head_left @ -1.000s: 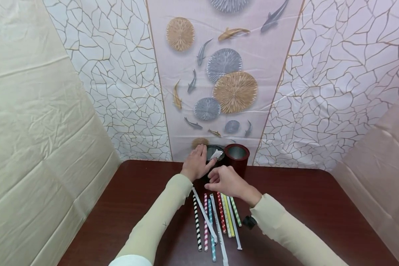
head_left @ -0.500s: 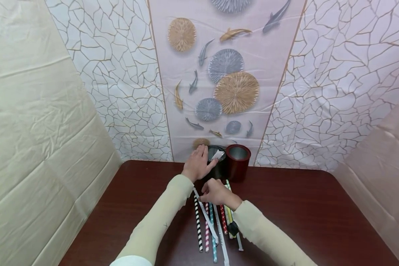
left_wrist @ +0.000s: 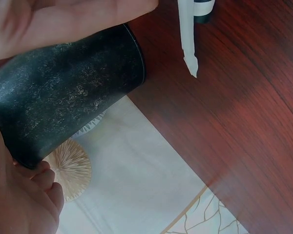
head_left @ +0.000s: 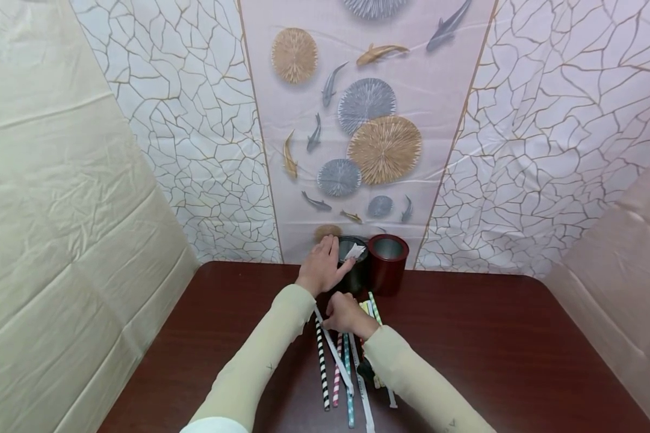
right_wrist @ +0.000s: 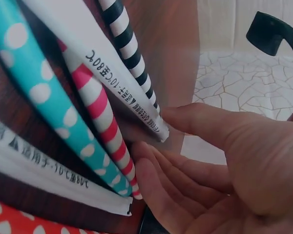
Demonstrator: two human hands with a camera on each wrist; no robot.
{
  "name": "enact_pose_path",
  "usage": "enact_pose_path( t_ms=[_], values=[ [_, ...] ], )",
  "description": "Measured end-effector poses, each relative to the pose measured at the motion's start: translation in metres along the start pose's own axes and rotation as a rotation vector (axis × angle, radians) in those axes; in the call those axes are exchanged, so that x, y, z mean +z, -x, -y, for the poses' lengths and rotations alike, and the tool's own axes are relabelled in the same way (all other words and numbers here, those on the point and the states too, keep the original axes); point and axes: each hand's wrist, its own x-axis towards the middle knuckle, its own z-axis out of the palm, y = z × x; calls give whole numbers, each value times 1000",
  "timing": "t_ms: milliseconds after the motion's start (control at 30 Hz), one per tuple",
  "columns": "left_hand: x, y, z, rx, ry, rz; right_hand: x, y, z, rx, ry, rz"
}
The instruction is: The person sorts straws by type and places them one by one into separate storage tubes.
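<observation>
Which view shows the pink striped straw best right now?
Right wrist: the pink striped straw fills the frame, its tip by the right hand's fingertips. Head shows it small, partly hidden. Left wrist misses it.

In the right wrist view, the white wrapper (right_wrist: 112, 87) lying across the pink-striped straw (right_wrist: 100, 112) carries small black print, upside down; only "10C" can be made out. A second wrapper (right_wrist: 44, 175) at 7 o'clock bears similar print with "10C"; the remaining characters are unreadable.
</observation>
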Motion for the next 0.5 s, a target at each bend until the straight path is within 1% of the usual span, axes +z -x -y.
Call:
enact_pose_path(
  t_ms=[133,233,400,467,500],
  values=[
    [1,-1,0,-3,-1,1,1,-2,4,54,67,-24],
    [2,-2,0,-8,-4,0,3,-4,5,91,106,-27],
    [5,-5,2,-15,-10,20,6,-8,3,125,110,-4],
    [5,-5,2,-16,-14,27,14,-16,-10,107,134,-17],
    [5,-5,2,-16,-14,27,14,-16,-10,112,136,-19]
  ],
)
